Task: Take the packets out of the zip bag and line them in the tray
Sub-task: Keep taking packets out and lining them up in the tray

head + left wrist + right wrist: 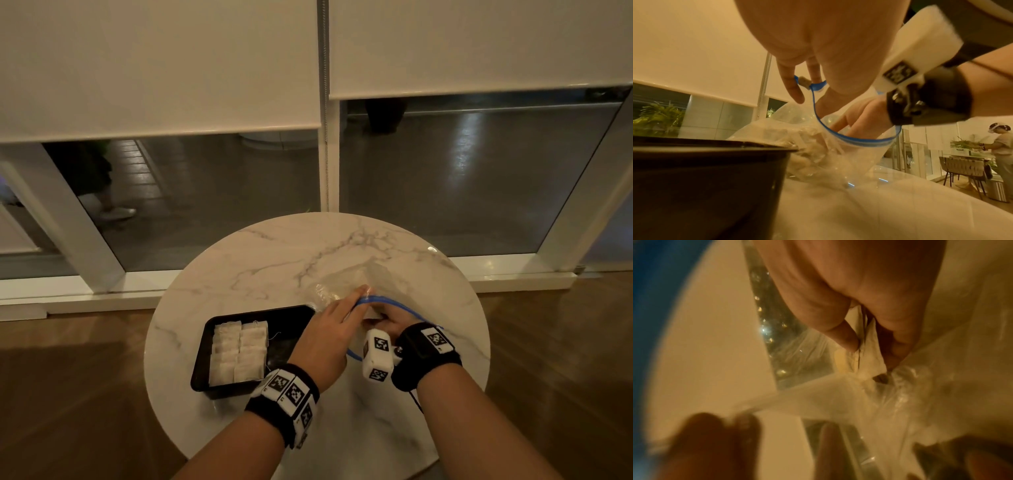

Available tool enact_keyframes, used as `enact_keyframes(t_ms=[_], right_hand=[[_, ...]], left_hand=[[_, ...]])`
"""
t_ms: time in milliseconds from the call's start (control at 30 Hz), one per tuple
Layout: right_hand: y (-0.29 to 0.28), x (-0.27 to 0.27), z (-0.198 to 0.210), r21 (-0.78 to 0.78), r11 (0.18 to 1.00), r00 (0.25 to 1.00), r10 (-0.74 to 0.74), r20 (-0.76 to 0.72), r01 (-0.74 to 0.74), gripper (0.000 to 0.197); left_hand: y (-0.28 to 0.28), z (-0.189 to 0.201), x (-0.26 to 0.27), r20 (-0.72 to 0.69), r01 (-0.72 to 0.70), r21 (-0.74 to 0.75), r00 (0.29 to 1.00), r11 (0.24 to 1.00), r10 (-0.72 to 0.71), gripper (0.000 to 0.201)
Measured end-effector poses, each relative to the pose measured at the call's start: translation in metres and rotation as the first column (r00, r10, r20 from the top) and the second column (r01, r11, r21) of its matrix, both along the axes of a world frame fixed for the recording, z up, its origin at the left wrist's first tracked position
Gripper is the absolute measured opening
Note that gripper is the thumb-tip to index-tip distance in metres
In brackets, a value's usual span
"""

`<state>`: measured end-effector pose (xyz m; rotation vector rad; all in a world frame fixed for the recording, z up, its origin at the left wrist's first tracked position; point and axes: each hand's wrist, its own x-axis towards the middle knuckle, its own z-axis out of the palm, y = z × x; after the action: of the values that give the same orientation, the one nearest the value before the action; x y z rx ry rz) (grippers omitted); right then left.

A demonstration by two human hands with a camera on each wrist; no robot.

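A: Item one, the zip bag?
B: Clear plastic, blue zip rim, lying on the round marble table just right of the tray, mouth pulled open toward the person. Loose packets heaped inside, pale and crumpled, count not readable through the film.

A: Item two, the tray?
B: Black, rectangular, on the table's left part. White packets in tray laid in two neat columns at its left end; the right end is bare black floor.

A: Left hand?
B: Above the tray's right edge, fingers pinching the blue rim at the bag's mouth and holding it up and open. Zip slider sits beside those fingers in the left wrist view.

A: Right hand?
B: Reached in through the bag's mouth up to the wrist band. In the right wrist view its thumb and fingertips pinch one white packet inside the plastic. That view is blurred, so finer detail cannot be told.

A: Surroundings?
B: Window blinds part lowered behind the table, wooden floor below
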<state>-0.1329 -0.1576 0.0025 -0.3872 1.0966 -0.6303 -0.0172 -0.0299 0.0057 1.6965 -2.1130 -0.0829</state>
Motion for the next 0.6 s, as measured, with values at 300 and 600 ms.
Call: enact_keyframes(t_ms=[300,600], right_hand=[[0.036,-0.011,0.007,-0.051,0.977,0.966,-0.197,0.171,0.208,0.022],[0.052,-0.008,-0.012,-0.557,0.826,0.877,-0.332,-0.347,0.092,0.023]], left_hand=[[-0.028,-0.002,0.004,-0.041,0.026,0.012,0.999,1.0,-0.025,0.101],[-0.024,-0.017,-0.002,-0.013,-0.04,0.078,0.999,0.996,0.041,0.104]])
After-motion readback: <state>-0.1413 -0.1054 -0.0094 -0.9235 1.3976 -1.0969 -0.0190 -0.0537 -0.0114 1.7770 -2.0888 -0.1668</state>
